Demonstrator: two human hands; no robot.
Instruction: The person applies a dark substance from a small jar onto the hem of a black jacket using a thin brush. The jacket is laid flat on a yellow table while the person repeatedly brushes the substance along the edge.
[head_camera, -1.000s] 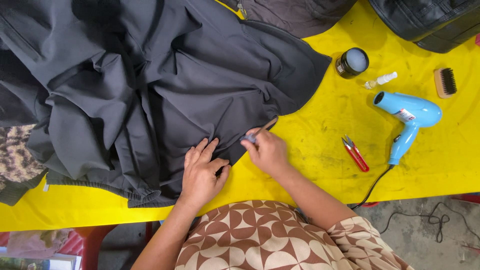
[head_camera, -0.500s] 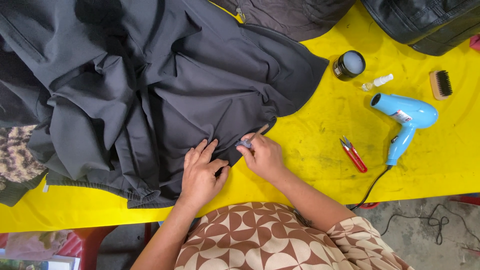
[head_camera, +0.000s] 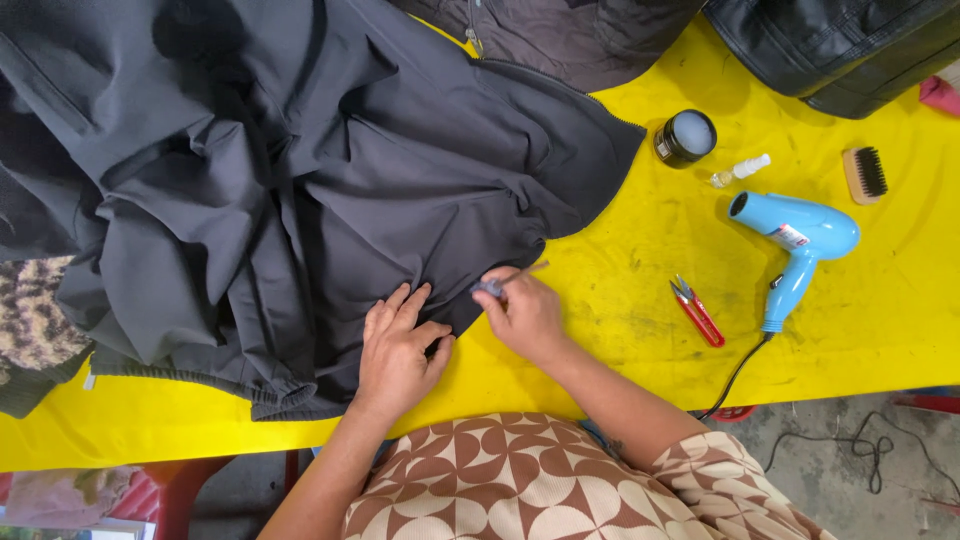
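**A:** So what's each hand doing here?

**B:** The left hand (head_camera: 400, 345) lies flat, fingers spread, on the dark grey jacket (head_camera: 300, 200), grasping nothing. Looks like it's pinning the fabric down so the hem doesn't slide. The right hand (head_camera: 525, 315) pinches a thin stick-like tool (head_camera: 505, 282) right at the jacket's edge, tip on the cloth.

**A:** And the jacket?

**B:** It's heaped in soft, matte folds over the left half of the yellow table (head_camera: 620, 300), with a ribbed hem at the near edge.

**A:** What about the other stuff?

**B:** It's all off to the right, well apart from the hands: a glossy blue hair dryer (head_camera: 800, 240), red snips (head_camera: 697, 312), a round black tin (head_camera: 686, 137), a tiny clear bottle (head_camera: 740, 170) and a wooden brush (head_camera: 864, 174) with dark bristles.
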